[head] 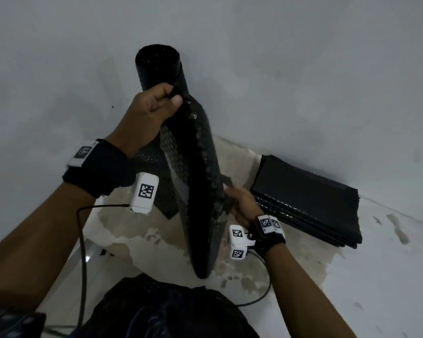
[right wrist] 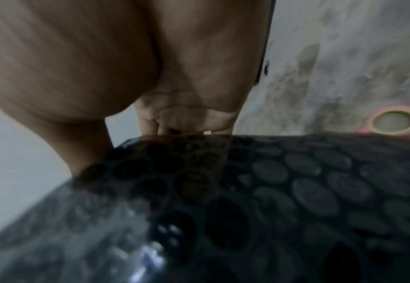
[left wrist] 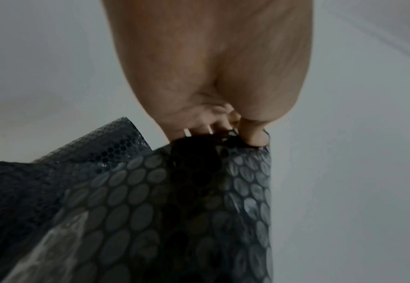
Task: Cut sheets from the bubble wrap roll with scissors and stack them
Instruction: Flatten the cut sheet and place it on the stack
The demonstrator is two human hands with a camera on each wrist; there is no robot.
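Observation:
A black bubble wrap roll (head: 159, 67) stands upright against the wall. A dark bubble wrap sheet (head: 198, 181) hangs in the air in front of it, bent into a long fold. My left hand (head: 156, 106) pinches the sheet's top corner between thumb and curled fingers (left wrist: 252, 132). Lower down, my right hand (head: 239, 201) grips the sheet's right edge; its fingers curl behind the sheet (right wrist: 223, 191). A stack of cut black sheets (head: 308, 203) lies on the floor to the right. No scissors are in view.
A grey wall fills the background. The floor (head: 352, 276) is pale and stained. A round yellowish floor drain (right wrist: 392, 121) shows in the right wrist view. Black cables (head: 83, 252) run from my wrist cameras across the floor. My dark-clothed lap (head: 161, 311) is at the bottom.

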